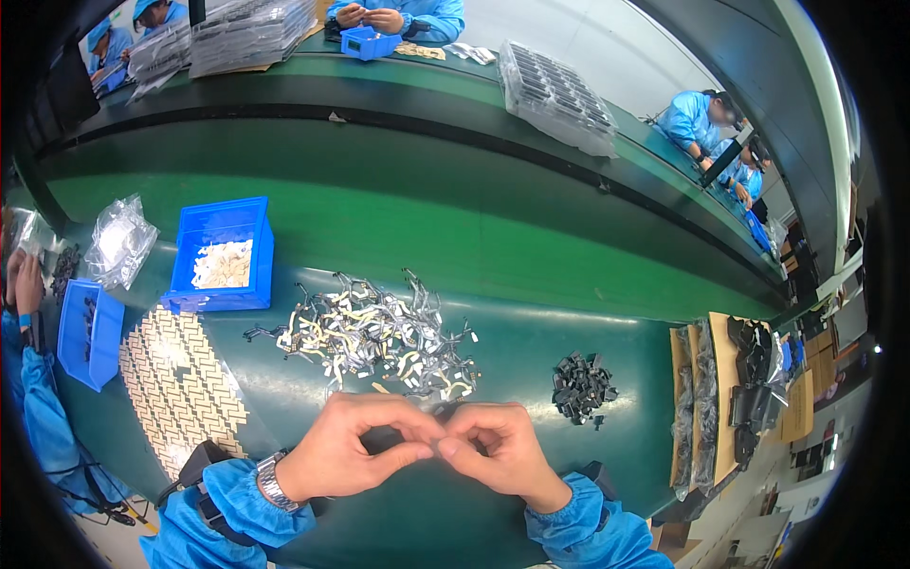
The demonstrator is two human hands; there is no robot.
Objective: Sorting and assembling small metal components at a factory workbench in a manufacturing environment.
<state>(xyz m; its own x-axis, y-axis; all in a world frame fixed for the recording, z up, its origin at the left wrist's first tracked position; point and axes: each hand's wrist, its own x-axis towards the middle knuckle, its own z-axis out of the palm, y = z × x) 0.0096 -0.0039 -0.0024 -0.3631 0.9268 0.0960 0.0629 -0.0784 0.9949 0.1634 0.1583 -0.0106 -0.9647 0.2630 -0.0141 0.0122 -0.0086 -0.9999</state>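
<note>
Both of my hands meet at the near middle of the green table (626, 455), fingertips together. My left hand (365, 444), with a metal watch on its wrist, is closed in a pinch. Closed the same way, my right hand (498, 450) touches the left fingertips. Whatever lies between them is hidden or too small to make out. Just beyond the hands spreads a loose heap of thin, bent strips (370, 332) in white, cream and black. A small pile of black pieces (582, 387) lies to the right of my right hand.
On the left lie a sheet of cream pieces (180, 379), a blue bin (223, 213) of cream pieces, another blue bin (90, 337) and a clear bag (121, 242). Cardboard with bagged black parts (711, 398) stands right. A green belt (398, 209) runs beyond. A co-worker's hand (28, 284) shows far left.
</note>
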